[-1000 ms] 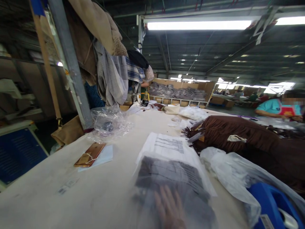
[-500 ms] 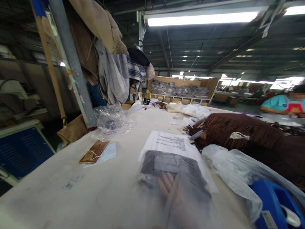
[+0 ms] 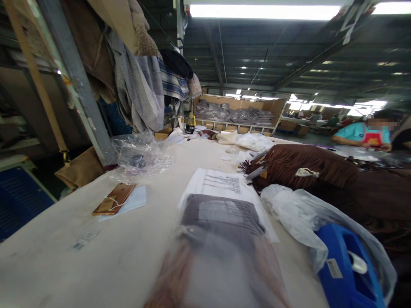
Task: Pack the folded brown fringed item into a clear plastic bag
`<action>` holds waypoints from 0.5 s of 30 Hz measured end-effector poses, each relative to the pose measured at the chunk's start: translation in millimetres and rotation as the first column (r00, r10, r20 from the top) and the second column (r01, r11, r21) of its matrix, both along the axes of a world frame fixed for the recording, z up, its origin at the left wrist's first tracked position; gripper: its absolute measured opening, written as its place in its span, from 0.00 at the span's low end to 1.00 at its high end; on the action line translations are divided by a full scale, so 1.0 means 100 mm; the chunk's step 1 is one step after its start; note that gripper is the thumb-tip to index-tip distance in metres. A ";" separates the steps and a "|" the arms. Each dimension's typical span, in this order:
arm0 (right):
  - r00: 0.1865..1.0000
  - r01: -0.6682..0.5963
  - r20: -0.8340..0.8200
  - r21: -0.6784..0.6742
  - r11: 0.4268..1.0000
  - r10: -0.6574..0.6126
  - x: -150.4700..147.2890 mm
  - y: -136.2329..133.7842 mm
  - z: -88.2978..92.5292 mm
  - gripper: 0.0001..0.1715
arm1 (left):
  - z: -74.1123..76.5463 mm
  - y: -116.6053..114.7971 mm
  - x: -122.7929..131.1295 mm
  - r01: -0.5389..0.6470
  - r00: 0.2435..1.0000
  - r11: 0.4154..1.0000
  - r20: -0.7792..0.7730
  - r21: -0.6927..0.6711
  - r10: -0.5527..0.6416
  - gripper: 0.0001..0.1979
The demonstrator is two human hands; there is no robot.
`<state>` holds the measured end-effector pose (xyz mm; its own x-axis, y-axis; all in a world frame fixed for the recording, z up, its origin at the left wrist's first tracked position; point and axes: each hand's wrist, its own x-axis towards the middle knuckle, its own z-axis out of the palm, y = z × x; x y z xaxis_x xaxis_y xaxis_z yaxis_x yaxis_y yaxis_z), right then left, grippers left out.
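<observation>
In front of me on the table lies a clear plastic bag (image 3: 218,265) with a dark grey folded piece of fabric (image 3: 221,218) inside. My left hand (image 3: 171,273) is at the bag's left side and my right hand (image 3: 268,265) at its right side. Both look hazy through or against the plastic, and motion smears their fingers, so their grip is unclear. Whether they are inside the bag or outside it does not show. A printed white sheet (image 3: 221,182) lies under the far end of the fabric.
A phone (image 3: 115,199) with a tag rests on light blue paper at left. Crumpled clear plastic (image 3: 138,156) lies behind it. On the right are a blue tape dispenser-like object (image 3: 346,265), a plastic bag, and brown fringed fabric (image 3: 308,164). Another person (image 3: 362,134) is beyond.
The view has shifted, tilting down and turning right. A hand with spread fingers showed over the middle of the grey fabric; now both hands are at the bag's sides, nearer me.
</observation>
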<state>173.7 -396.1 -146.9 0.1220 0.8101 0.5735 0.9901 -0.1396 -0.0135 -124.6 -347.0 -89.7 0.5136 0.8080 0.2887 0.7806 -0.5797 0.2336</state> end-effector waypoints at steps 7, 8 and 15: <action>0.995 0.102 0.002 0.095 0.990 -0.102 -0.17 -0.12 0.04 0.41 | -0.22 0.00 -0.08 -0.011 0.960 0.992 -0.277 0.122 0.045 0.48; 0.996 0.086 -0.004 0.105 0.991 -0.086 -0.23 -0.15 0.03 0.42 | -0.25 -0.01 -0.10 -0.012 0.955 0.990 -0.291 0.138 0.052 0.47; 0.982 0.147 -0.151 0.218 0.965 -0.115 -0.53 -0.24 -0.02 0.39 | -0.13 -0.17 -0.19 0.103 0.945 0.975 -0.325 0.195 -0.034 0.38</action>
<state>120.7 -420.1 -148.8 0.3078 0.6322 0.7111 0.9500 -0.2457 -0.1928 -143.6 -364.1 -103.1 0.6579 0.7077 0.2574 0.7508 -0.6432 -0.1506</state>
